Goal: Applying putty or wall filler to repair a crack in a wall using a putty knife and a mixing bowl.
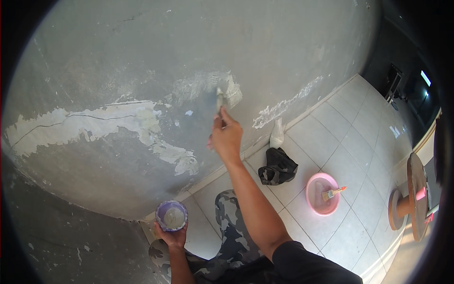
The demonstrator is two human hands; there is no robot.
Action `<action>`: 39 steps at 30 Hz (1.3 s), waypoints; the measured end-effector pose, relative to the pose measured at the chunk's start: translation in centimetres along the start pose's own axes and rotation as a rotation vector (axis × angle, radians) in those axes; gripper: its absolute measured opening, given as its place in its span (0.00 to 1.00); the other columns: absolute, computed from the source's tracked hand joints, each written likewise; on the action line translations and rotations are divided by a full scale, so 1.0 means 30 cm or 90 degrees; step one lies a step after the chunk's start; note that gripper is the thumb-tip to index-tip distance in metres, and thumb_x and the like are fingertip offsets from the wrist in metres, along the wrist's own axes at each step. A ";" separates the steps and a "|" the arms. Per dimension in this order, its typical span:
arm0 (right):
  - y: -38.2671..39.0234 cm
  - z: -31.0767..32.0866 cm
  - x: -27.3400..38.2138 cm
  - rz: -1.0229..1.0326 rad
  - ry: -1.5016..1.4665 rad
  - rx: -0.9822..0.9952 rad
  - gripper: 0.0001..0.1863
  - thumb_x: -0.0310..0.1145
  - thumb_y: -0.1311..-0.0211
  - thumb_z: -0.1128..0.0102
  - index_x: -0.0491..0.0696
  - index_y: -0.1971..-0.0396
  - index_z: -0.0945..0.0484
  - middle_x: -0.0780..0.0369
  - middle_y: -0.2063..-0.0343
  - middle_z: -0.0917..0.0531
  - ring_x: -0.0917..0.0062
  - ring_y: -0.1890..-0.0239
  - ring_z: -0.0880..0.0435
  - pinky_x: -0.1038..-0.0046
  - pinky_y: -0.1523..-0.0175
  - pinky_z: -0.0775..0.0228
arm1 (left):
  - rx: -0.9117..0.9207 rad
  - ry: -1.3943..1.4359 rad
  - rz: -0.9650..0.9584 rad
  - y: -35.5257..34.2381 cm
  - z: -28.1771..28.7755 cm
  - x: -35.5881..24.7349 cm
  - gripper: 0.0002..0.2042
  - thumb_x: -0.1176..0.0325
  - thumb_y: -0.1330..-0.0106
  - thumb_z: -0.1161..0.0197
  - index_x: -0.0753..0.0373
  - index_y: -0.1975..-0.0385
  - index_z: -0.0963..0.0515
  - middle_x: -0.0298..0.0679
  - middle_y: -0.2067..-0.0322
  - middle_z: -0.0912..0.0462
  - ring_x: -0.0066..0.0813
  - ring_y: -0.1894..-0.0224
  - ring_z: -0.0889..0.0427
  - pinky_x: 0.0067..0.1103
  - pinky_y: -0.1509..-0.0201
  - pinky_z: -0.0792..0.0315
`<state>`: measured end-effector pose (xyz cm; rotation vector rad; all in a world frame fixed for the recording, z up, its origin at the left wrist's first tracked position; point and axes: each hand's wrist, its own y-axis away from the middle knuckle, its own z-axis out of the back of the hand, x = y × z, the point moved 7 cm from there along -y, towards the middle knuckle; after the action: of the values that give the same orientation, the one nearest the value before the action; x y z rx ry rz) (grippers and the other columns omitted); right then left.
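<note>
My right hand (226, 132) is closed on a putty knife (220, 97) held up at the grey wall (142, 47), over a patch of fresh white filler (232, 92). To its left a long white patched band (80, 120) runs along the wall with a dark crack through it. My left hand (172, 236) grips a small purple tub (164, 208) low by the wall's foot, with pale filler inside.
A pink basin (311, 201) with a brush (331, 193) sits on the tiled floor (340, 236), near a black cloth bundle (279, 165) and a pale plastic bag (276, 135). A wooden spool-shaped stand (414, 194) is at right. A dark opening (402, 52) lies beyond.
</note>
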<state>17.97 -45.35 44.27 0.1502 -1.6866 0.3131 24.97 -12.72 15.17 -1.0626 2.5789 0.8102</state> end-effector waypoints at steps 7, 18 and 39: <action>-0.204 0.145 0.050 0.060 0.110 -0.076 0.21 0.29 0.29 0.50 0.42 0.39 0.24 0.57 0.83 0.19 0.72 0.89 0.22 0.71 0.84 0.25 | 0.010 0.006 -0.003 0.007 -0.058 0.019 0.36 0.31 0.39 0.43 0.45 0.35 0.31 0.34 0.36 0.28 0.42 0.35 0.29 0.46 0.41 0.30; -0.054 0.132 0.058 -0.028 0.041 0.058 0.23 0.31 0.27 0.49 0.45 0.35 0.27 0.63 0.76 0.24 0.81 0.87 0.27 0.74 0.84 0.30 | -0.015 -0.009 -0.009 -0.012 0.024 0.007 0.38 0.29 0.40 0.43 0.44 0.34 0.33 0.34 0.36 0.29 0.42 0.36 0.29 0.46 0.42 0.28; -0.142 0.137 0.105 0.131 0.085 -0.078 0.22 0.29 0.27 0.48 0.45 0.35 0.27 0.63 0.84 0.24 0.81 0.87 0.25 0.73 0.82 0.27 | 0.009 0.022 -0.013 0.006 -0.021 -0.001 0.37 0.30 0.39 0.43 0.45 0.35 0.31 0.35 0.36 0.28 0.42 0.36 0.28 0.46 0.40 0.30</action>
<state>14.79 -50.35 47.41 -0.1338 -1.5853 0.3632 24.85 -12.96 15.76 -1.1069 2.5928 0.7736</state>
